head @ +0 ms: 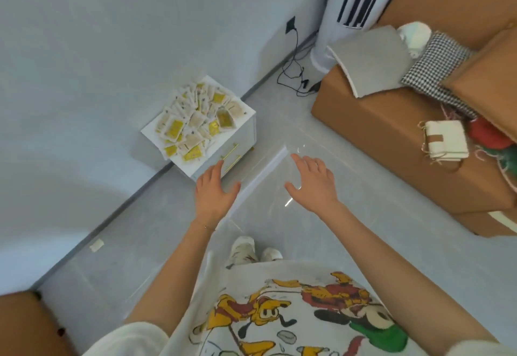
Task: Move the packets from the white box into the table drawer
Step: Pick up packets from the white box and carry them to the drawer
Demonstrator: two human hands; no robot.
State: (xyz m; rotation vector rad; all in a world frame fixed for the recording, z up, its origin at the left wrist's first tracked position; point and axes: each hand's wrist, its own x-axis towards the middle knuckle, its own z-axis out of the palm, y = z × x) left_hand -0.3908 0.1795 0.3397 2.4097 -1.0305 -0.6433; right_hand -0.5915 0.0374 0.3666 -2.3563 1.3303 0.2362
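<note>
Several yellow-and-white packets [193,120] lie heaped on the white top of a small bedside table [247,129] standing against the wall. I cannot make out a box wall around them. Its drawers [230,154] have gold bar handles and are closed. My left hand [214,190] is held out with straight fingers, its fingertips just short of the drawer front and touching nothing. My right hand [313,182] hovers over the floor to the right, fingers spread, holding nothing.
A brown sofa [377,131] to the right carries a grey pad [372,56], a checked cloth [439,67] and a white bag [444,140]. A white tower unit [344,5] and black cables [296,72] sit in the corner. My shoes [243,249] stand on the grey tiles.
</note>
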